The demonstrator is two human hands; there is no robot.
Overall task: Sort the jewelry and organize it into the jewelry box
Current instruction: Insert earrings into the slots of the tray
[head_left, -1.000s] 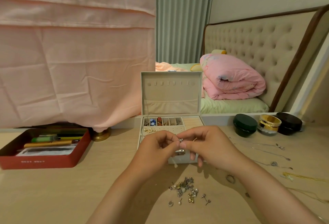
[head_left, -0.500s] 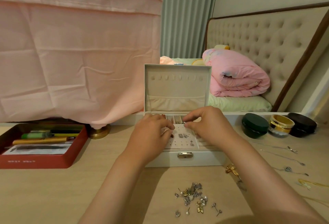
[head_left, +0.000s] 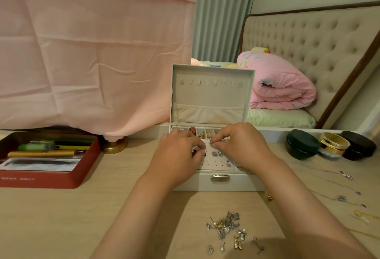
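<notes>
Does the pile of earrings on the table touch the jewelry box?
Apart. The head view shows bare table between the pile of earrings and the jewelry box.

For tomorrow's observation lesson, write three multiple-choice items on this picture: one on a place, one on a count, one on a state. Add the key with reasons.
1. Where does the heap of loose earrings lie?
A. On the table in front of the jewelry box
B. Behind the box
C. Inside the box

2. How many round jars stand at the table's right end?
A. One
B. Three
C. Five

3. What is the right hand doing?
A. Lying flat on the table
B. Lifting a jar
C. Pinching a small stud over the box

Key:
1 A, it lies on the tabletop before the box.
2 B, one dark green, one gold, one black.
3 C, thumb and fingertip meet on the stud.
</notes>
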